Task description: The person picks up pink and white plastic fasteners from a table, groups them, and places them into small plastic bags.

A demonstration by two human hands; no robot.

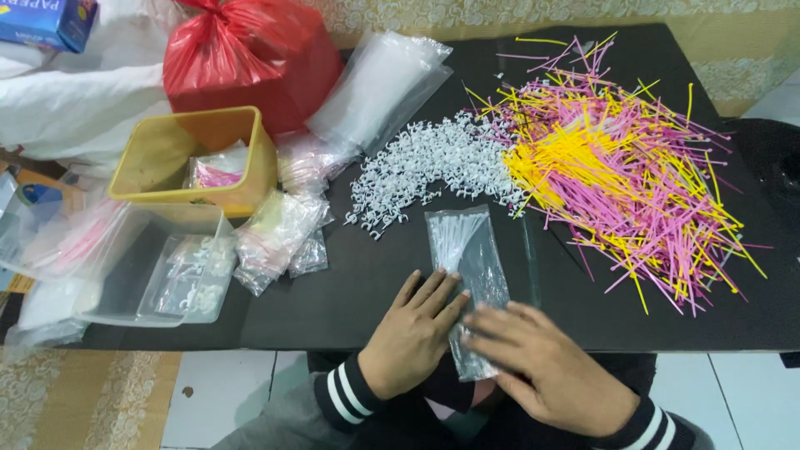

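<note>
Left hand (412,333) lies flat, fingers extended, pressing the left edge of a clear plastic bag (468,267) on the black table (367,292); it grips nothing. Right hand (546,367) is likewise open, palm down, fingertips on the bag's lower part. The bag, holding white pieces at its upper end, lies at 6 o'clock on the table, near the front edge. At 12 o'clock from it sits a heap of white clips (429,162). At 2 o'clock, a spread of pink and yellow sticks (625,158). At 10 o'clock, a yellow tub (250,167), with small filled bags (279,233) just beside it.
</note>
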